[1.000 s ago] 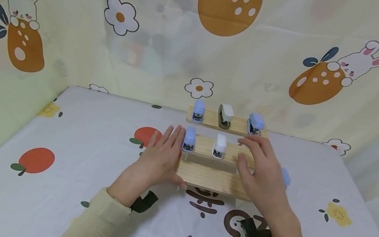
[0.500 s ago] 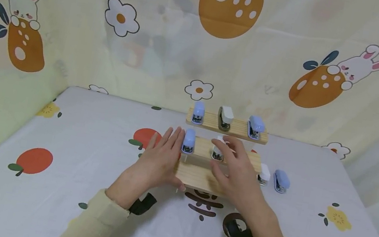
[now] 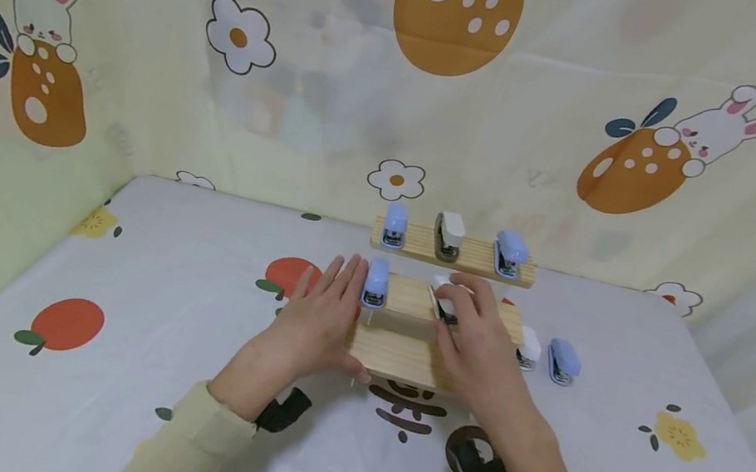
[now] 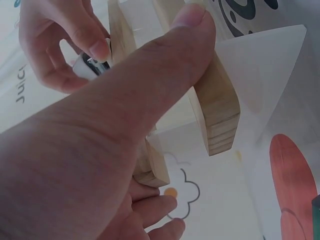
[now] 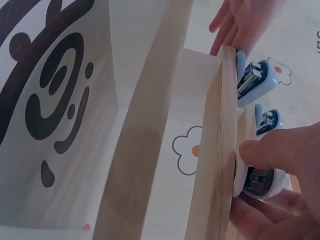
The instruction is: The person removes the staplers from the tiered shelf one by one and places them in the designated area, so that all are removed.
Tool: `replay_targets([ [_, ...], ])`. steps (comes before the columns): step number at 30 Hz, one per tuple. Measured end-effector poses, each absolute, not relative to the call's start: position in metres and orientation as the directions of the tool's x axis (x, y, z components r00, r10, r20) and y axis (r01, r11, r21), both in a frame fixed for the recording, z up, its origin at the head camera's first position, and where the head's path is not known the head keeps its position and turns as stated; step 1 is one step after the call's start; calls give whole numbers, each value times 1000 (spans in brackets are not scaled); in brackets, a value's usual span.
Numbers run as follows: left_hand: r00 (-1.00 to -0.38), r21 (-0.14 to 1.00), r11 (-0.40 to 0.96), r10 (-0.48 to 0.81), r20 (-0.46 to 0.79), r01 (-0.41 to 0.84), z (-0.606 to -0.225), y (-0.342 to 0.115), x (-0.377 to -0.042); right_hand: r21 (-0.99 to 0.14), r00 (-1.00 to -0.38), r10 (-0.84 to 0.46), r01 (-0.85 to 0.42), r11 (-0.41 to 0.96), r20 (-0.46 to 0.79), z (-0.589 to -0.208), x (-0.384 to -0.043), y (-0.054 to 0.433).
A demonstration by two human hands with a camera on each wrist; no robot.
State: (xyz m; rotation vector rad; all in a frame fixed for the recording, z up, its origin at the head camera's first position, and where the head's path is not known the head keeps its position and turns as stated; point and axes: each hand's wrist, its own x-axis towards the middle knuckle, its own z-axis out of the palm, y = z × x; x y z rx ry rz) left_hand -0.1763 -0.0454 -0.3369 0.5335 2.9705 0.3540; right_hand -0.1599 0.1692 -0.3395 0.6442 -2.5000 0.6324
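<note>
A three-step wooden display rack with clear sides stands on the table. My left hand lies along its left side with straight fingers, the thumb touching the lowest plank's front. My right hand pinches a white mini stapler between thumb and fingers on the middle plank. In the head view this stapler is turned askew and partly covered by the fingers. A blue mini stapler stands at the left end of the same plank.
On the top plank are a blue stapler, a white-and-grey stapler and another blue stapler. Right of the rack, a white stapler and a blue stapler rest on the patterned tablecloth.
My right hand has moved left from the middle plank's right end to the white stapler and taken hold of it; the stapler has turned and shifted slightly right. My left hand stays put.
</note>
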Motion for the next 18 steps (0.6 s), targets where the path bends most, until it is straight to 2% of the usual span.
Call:
replay_targets([
  [6, -932, 244, 910, 358, -55, 335, -338, -45, -176, -305, -758, -339, -566, 766, 557, -339, -161, 172],
  [18, -933, 236, 913, 356, -59, 333, -338, -46, -177, -269, -684, -359, -632, 727, 635, -337, -165, 189],
])
